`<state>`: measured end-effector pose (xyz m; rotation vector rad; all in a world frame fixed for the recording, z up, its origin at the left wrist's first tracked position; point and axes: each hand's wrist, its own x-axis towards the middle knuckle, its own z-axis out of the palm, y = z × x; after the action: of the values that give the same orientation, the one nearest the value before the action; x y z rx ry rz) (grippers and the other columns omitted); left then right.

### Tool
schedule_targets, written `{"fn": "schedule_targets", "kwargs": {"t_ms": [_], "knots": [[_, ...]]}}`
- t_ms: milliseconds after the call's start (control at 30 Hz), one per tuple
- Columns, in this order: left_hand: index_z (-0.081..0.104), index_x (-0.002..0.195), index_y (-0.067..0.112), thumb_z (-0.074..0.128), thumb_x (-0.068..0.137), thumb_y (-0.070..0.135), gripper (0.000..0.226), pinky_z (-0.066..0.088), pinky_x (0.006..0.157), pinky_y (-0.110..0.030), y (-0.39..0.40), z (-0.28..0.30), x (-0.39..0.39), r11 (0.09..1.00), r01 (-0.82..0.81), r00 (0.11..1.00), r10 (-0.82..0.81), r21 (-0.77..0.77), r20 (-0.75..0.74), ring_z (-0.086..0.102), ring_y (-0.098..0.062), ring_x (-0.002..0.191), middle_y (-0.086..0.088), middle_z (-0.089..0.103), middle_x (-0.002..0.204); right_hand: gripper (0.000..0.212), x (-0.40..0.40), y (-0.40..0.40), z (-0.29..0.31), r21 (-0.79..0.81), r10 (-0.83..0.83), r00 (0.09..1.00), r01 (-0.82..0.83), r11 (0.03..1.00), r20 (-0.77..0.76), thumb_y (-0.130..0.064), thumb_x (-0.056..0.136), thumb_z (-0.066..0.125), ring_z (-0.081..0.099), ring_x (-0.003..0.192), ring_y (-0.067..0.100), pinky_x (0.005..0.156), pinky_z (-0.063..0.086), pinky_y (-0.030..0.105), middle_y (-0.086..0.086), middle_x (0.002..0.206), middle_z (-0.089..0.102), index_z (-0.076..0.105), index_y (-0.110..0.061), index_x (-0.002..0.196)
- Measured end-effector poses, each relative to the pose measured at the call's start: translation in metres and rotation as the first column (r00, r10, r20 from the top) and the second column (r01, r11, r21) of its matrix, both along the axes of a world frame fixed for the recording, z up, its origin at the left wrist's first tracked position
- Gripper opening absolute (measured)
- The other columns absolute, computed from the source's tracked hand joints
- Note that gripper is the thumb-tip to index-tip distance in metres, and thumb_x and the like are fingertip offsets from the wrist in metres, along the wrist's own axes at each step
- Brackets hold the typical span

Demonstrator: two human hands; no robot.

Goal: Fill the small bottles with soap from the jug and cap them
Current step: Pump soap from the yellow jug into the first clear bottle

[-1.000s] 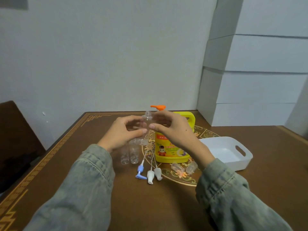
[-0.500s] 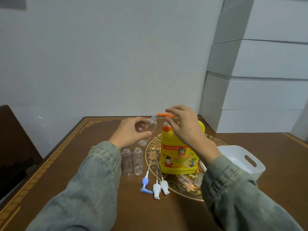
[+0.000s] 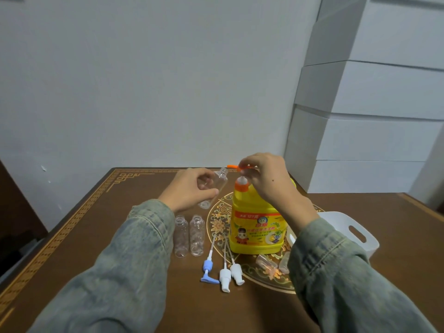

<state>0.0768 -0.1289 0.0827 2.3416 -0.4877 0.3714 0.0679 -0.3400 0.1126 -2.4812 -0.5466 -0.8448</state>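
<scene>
1. Seen from above at a brown table (image 3: 101, 236) with gold border and round medallion, against a pale wall
2. Left hand (image 3: 189, 191) curled round a clear bottle (image 3: 216, 188), held tilted off the table, open neck up and just beside the orange pump (image 3: 234, 167)
3. Right hand (image 3: 266, 176) on top of the pump, fingers bent over its head, spout poking out left towards the bottle's mouth
4. Yellow jug (image 3: 257, 227) upright on the medallion, orange collar at its neck, printed label facing the camera
5. Two more clear bottles (image 3: 189, 236) standing side by side, uncapped, left of the jug and below the left hand
6. Three pump caps with dip tubes lying flat in front of the jug: blue cap (image 3: 207, 267) on the left, two white caps (image 3: 230, 275) beside it, tubes pointing back towards the jug
7. Two small clear covers (image 3: 266, 263) lying near the jug's base, partly hidden by the right sleeve
8. White tray (image 3: 355, 229) with a handle slot to the right of the jug, interior mostly hidden by the right arm
9. Stacked white boxes (image 3: 372, 116) behind on the right; both arms in faded denim sleeves
</scene>
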Motion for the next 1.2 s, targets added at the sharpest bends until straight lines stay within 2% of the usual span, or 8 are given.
{"fn": "schedule_targets", "kwargs": {"t_ms": [200, 300, 500, 667, 833, 1000, 1200], "knots": [[0.065, 0.116, 0.022, 0.077, 0.076, 0.032, 0.043, 0.047, 0.075, -0.014, -0.003, 0.004, 0.002, 1.000, 0.015, 1.000, -0.015, -0.007, -0.024, 0.066, -0.003, 0.086, 0.009, 0.067, 0.105, 0.011, 0.002, -0.007, 0.002, 0.034, 0.049, 0.998, -0.048, 0.998, -0.033, -0.009, 0.086, 0.073, 0.066, 0.088, 0.017, 0.079, 0.044, 0.020, 0.002, 0.093, 0.075, 0.077, -0.014, 0.094], [0.066, 0.115, 0.024, 0.077, 0.077, 0.031, 0.040, 0.045, 0.073, -0.009, -0.004, 0.005, 0.000, 0.999, 0.034, 0.999, -0.035, -0.016, -0.027, 0.066, -0.002, 0.088, 0.010, 0.068, 0.104, 0.015, 0.001, -0.010, 0.002, 0.050, 0.080, 0.996, -0.079, 0.996, -0.026, -0.005, 0.086, 0.070, 0.067, 0.091, 0.018, 0.085, 0.053, 0.031, 0.003, 0.096, 0.076, 0.077, -0.013, 0.096], [0.064, 0.117, 0.023, 0.075, 0.079, 0.031, 0.040, 0.049, 0.084, -0.021, -0.003, 0.005, 0.002, 0.999, 0.049, 0.998, -0.049, -0.018, -0.034, 0.063, -0.008, 0.096, 0.012, 0.069, 0.101, 0.018, 0.000, -0.008, -0.003, -0.001, 0.059, 0.998, -0.059, 0.998, 0.022, -0.003, 0.089, 0.065, 0.066, 0.095, 0.025, 0.087, 0.052, 0.038, 0.007, 0.100, 0.075, 0.076, -0.011, 0.101], [0.062, 0.118, 0.023, 0.074, 0.080, 0.032, 0.041, 0.054, 0.091, -0.031, -0.001, 0.002, 0.002, 0.995, 0.084, 0.995, -0.086, -0.044, -0.040, 0.066, -0.007, 0.096, 0.009, 0.070, 0.100, 0.023, -0.009, -0.001, -0.011, -0.070, 0.021, 0.996, -0.015, 0.997, 0.086, -0.007, 0.086, 0.058, 0.065, 0.092, 0.028, 0.081, 0.047, 0.032, 0.009, 0.098, 0.073, 0.072, -0.007, 0.105], [0.060, 0.122, 0.026, 0.072, 0.083, 0.033, 0.042, 0.053, 0.093, -0.037, -0.001, 0.008, 0.000, 0.997, 0.056, 0.998, -0.057, 0.045, 0.032, 0.065, -0.010, 0.097, 0.005, 0.069, 0.107, 0.035, -0.015, 0.007, -0.018, 0.005, 0.016, 0.990, -0.017, 1.000, 0.141, -0.003, 0.078, 0.046, 0.067, 0.092, 0.035, 0.084, 0.055, 0.041, 0.015, 0.097, 0.074, 0.073, 0.000, 0.100], [0.058, 0.127, 0.022, 0.069, 0.086, 0.029, 0.043, 0.052, 0.093, -0.040, -0.010, 0.015, -0.001, 0.991, -0.011, 0.995, -0.003, 0.135, 0.101, 0.065, -0.017, 0.099, -0.003, 0.069, 0.114, 0.024, -0.008, 0.007, -0.027, 0.071, -0.013, 0.989, 0.002, 0.997, 0.150, 0.004, 0.079, 0.064, 0.069, 0.090, 0.034, 0.081, 0.054, 0.038, 0.015, 0.096, 0.074, 0.074, -0.003, 0.099], [0.061, 0.121, 0.024, 0.070, 0.084, 0.025, 0.038, 0.050, 0.093, -0.037, -0.010, 0.010, 0.000, 0.991, -0.020, 0.996, 0.008, 0.131, 0.090, 0.064, -0.015, 0.099, -0.001, 0.070, 0.111, 0.019, -0.003, 0.010, -0.034, 0.092, -0.042, 0.984, 0.026, 0.995, 0.172, 0.002, 0.080, 0.069, 0.067, 0.089, 0.029, 0.078, 0.053, 0.036, 0.010, 0.094, 0.074, 0.075, -0.007, 0.096]]}}
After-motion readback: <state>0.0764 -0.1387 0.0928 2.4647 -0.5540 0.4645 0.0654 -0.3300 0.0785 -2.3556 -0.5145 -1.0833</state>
